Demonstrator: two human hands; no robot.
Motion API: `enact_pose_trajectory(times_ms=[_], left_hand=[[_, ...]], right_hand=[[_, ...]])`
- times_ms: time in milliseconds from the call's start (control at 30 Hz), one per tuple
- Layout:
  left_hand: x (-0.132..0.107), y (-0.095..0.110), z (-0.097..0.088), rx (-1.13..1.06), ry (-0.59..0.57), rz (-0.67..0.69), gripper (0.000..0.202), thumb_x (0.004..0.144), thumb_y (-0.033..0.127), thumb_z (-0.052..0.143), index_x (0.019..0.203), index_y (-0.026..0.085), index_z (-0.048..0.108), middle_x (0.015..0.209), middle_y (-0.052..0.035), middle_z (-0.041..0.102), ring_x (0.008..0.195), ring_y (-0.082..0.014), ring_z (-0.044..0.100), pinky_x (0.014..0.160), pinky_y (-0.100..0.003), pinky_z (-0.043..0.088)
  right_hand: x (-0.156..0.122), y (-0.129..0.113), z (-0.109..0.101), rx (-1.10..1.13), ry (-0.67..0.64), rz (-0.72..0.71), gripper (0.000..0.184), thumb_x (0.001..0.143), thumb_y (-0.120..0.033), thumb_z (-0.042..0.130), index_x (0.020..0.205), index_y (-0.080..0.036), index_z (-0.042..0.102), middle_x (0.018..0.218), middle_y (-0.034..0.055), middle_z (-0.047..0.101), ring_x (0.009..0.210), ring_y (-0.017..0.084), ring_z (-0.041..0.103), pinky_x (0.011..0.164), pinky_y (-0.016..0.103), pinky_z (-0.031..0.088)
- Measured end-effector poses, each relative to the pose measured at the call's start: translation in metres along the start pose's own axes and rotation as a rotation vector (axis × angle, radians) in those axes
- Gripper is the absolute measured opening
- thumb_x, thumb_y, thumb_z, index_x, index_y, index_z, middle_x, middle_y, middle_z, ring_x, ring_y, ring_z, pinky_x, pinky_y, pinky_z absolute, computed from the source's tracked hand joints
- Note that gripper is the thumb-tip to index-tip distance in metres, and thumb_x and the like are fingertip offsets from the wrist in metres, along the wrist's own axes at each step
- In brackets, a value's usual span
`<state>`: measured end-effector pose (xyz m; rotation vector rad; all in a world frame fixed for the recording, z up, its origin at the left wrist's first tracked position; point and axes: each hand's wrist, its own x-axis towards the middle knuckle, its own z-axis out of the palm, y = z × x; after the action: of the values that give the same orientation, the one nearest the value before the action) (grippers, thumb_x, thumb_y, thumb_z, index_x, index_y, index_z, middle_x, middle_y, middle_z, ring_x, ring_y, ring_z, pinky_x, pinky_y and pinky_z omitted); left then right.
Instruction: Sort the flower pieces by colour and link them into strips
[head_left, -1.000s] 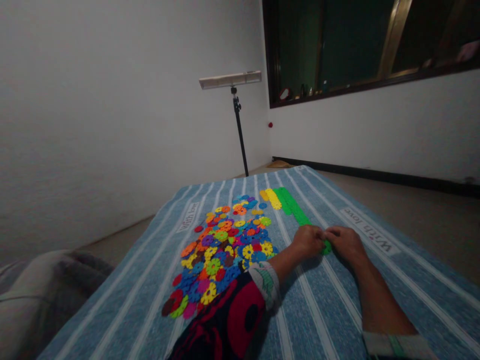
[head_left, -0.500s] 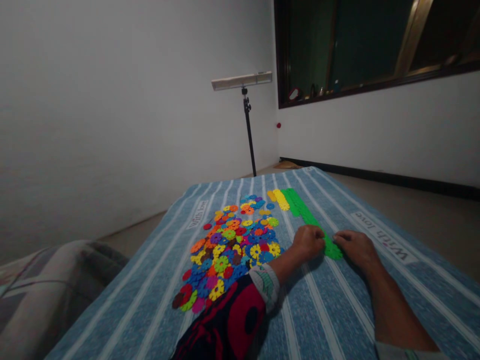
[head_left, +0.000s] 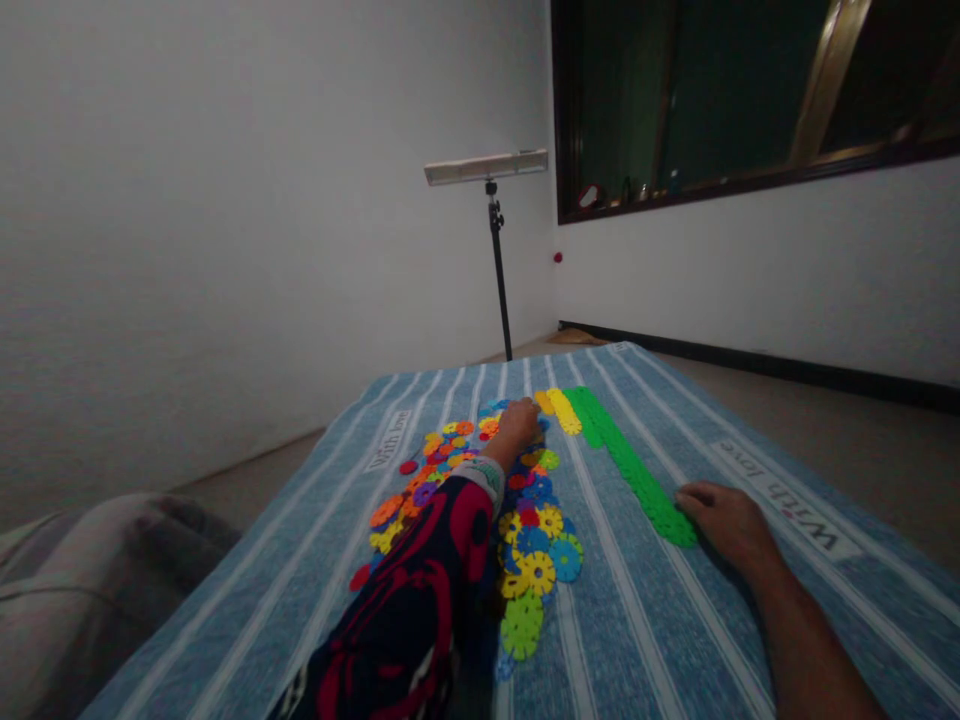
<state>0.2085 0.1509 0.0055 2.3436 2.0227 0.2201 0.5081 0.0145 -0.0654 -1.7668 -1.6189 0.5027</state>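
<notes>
My left hand (head_left: 519,425) reaches over the far end of a pile of mixed-colour plastic snowflake discs (head_left: 537,572). Its fingers point down near the pile's upper right edge and are mostly hidden behind the hand, so what they grip does not show. To the right lies a long row of overlapping green discs (head_left: 636,468), beside a shorter yellow row (head_left: 564,411) and a few orange discs (head_left: 544,402). My right hand (head_left: 727,518) rests by the near end of the green row, fingers loosely stretched with nothing visible in them. The left sleeve covers part of the pile.
A striped blue cloth (head_left: 600,630) with printed words covers the surface. Behind its far edge stands a black tripod (head_left: 500,280) carrying a flat panel (head_left: 486,167). Grey checked fabric (head_left: 112,590) bulges at the lower left. White walls and a dark window (head_left: 735,90) lie beyond.
My left hand has left the near end of the green row and moved away and leftward to the pile's far end. My right hand stays by the green row.
</notes>
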Motion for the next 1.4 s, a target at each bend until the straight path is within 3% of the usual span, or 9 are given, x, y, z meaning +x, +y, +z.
enact_pose_trajectory(times_ms=[133,267,367,467,533,733,900,1200,1400], left_hand=[[0.020,-0.017,0.002,0.075,-0.109,0.028,0.036,0.088,0.033,0.060,0.119,0.016,0.058,0.123,-0.0106,0.060,0.106,-0.0236,0.060,0.088,-0.046,0.051],[0.023,-0.032,0.002,0.057,-0.198,0.040,0.026,0.075,0.023,0.074,0.099,0.014,0.068,0.109,-0.0135,0.066,0.106,-0.0276,0.061,0.090,-0.039,0.049],[0.015,-0.042,-0.002,0.008,-0.205,0.039,0.029,0.083,0.028,0.067,0.109,0.016,0.064,0.115,-0.0110,0.064,0.106,-0.0243,0.061,0.089,-0.040,0.050],[-0.001,-0.056,-0.010,-0.068,-0.171,0.007,0.036,0.090,0.034,0.058,0.121,0.018,0.057,0.123,-0.0093,0.059,0.104,-0.0222,0.060,0.086,-0.044,0.052],[-0.014,-0.067,-0.017,-0.136,-0.131,-0.029,0.035,0.089,0.035,0.058,0.119,0.017,0.058,0.121,-0.0087,0.060,0.103,-0.0227,0.061,0.085,-0.043,0.053],[-0.061,-0.106,-0.032,-0.403,0.016,-0.176,0.023,0.075,0.016,0.068,0.097,0.011,0.069,0.083,-0.0021,0.070,0.084,-0.0184,0.066,0.072,-0.026,0.053],[-0.098,-0.127,-0.035,-0.593,0.121,-0.292,0.026,0.070,0.013,0.067,0.096,0.010,0.069,0.075,-0.0029,0.071,0.070,-0.0147,0.066,0.063,-0.024,0.052],[-0.138,-0.144,-0.036,-0.668,0.160,-0.385,0.017,0.063,0.007,0.066,0.079,0.012,0.069,0.068,-0.0015,0.069,0.063,-0.0135,0.063,0.058,-0.023,0.051],[-0.156,-0.134,-0.038,-0.519,0.134,-0.347,0.024,0.068,0.016,0.066,0.092,0.016,0.071,0.078,-0.0013,0.072,0.086,-0.0198,0.066,0.072,-0.026,0.050]], right_hand=[[-0.002,-0.004,0.000,-0.005,-0.001,0.021,0.032,0.076,-0.041,0.048,0.074,-0.024,0.075,0.085,0.0025,0.075,0.081,0.022,0.068,0.068,0.028,0.046],[-0.002,-0.004,0.001,-0.039,-0.011,0.000,0.032,0.077,-0.041,0.048,0.074,-0.024,0.075,0.086,0.0021,0.075,0.082,0.022,0.068,0.067,0.028,0.046],[-0.001,-0.001,0.002,-0.068,-0.004,-0.026,0.031,0.077,-0.042,0.049,0.074,-0.025,0.075,0.086,0.0021,0.075,0.081,0.022,0.067,0.065,0.028,0.046],[0.000,0.002,0.002,-0.070,-0.018,-0.043,0.031,0.077,-0.042,0.049,0.074,-0.026,0.075,0.086,0.0020,0.075,0.081,0.022,0.067,0.065,0.029,0.046],[0.000,0.004,0.002,-0.065,-0.024,-0.047,0.031,0.077,-0.042,0.049,0.073,-0.026,0.075,0.085,0.0021,0.075,0.080,0.023,0.067,0.065,0.029,0.046],[0.002,0.008,0.003,-0.063,-0.020,-0.029,0.030,0.073,-0.044,0.051,0.072,-0.026,0.075,0.084,0.0042,0.075,0.079,0.025,0.067,0.067,0.033,0.047],[0.003,0.009,0.002,-0.081,-0.045,0.000,0.032,0.071,-0.046,0.050,0.073,-0.026,0.076,0.088,0.0056,0.075,0.081,0.027,0.067,0.068,0.036,0.047],[0.009,0.022,0.006,-0.111,-0.040,-0.023,0.036,0.071,-0.049,0.050,0.077,-0.026,0.077,0.091,0.0068,0.075,0.084,0.030,0.067,0.070,0.038,0.047],[0.012,0.026,0.007,-0.136,-0.033,0.002,0.036,0.068,-0.051,0.052,0.078,-0.027,0.077,0.090,0.0079,0.075,0.081,0.031,0.066,0.071,0.041,0.046]])
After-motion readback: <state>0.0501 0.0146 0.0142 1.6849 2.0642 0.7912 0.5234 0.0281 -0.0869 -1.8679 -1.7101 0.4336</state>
